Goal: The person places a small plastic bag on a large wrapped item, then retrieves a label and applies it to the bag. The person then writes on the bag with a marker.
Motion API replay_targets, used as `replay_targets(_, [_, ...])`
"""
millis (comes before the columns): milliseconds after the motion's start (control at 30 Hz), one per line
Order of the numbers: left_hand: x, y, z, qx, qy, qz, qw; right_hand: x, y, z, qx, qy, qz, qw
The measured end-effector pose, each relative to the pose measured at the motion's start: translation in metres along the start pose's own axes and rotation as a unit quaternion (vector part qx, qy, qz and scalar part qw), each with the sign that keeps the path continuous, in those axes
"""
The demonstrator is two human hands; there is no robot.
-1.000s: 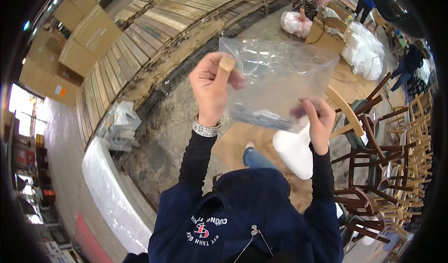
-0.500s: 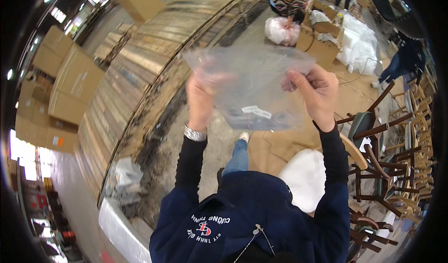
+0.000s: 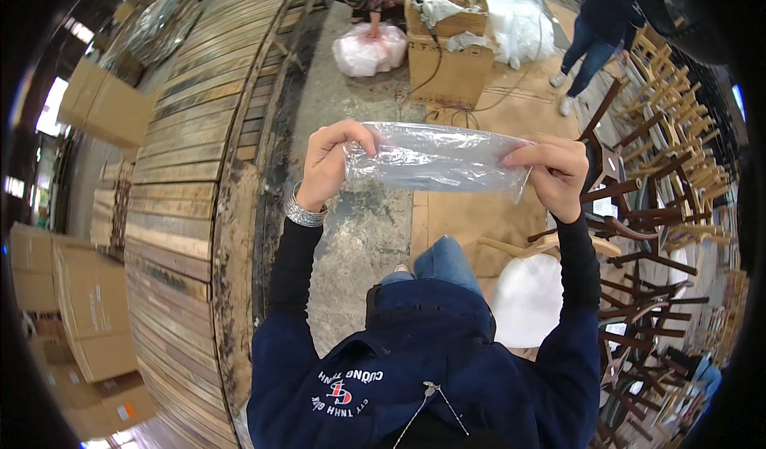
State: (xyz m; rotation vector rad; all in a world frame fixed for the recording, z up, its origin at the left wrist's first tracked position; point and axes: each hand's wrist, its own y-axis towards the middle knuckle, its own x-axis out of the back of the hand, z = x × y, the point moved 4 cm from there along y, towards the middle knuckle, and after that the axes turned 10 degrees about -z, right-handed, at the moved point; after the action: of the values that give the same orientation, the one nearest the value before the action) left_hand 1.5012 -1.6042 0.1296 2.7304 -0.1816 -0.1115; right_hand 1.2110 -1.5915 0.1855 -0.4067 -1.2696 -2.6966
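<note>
The left hand (image 3: 333, 162) and right hand (image 3: 554, 170) each pinch an end of a crinkled clear plastic bag (image 3: 435, 158), stretched flat between them at chest height, above a cardboard sheet (image 3: 467, 222) and a white chair seat (image 3: 528, 297). Wooden chairs (image 3: 654, 210) crowd the right.

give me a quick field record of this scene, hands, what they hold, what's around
left hand: grips the left end of a clear plastic bag
right hand: pinches the bag's right end
bag: stretched flat between both hands
below: white chair seat
right: stacked wooden chairs
ahead: open cardboard box, another person's legs
left: wooden planks
</note>
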Motion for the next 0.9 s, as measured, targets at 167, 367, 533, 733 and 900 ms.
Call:
replay_targets(167, [-0.01,0.085,0.059,0.066,-0.134,0.029,0.988,0.009,0.04,-0.074,-0.004,-0.077,-0.046,0.996])
replay_targets(367, [-0.019,0.179,0.109,0.074,-0.058,0.021,0.995,0.029,0.111,-0.161,0.023,-0.057,-0.079,0.995])
replay_targets(533, [-0.048,0.257,0.164,0.053,-0.126,-0.028,0.99,0.044,0.169,-0.241,0.0,-0.023,-0.066,0.998])
replay_targets(733, [-0.037,0.321,0.197,0.112,-0.077,-0.048,0.99,0.052,0.213,-0.334,-0.188,0.217,-0.085,0.954])
replay_targets(900, [-0.003,0.39,0.184,0.084,-0.018,-0.031,0.996,0.025,0.229,-0.395,-0.322,0.196,0.057,0.924])
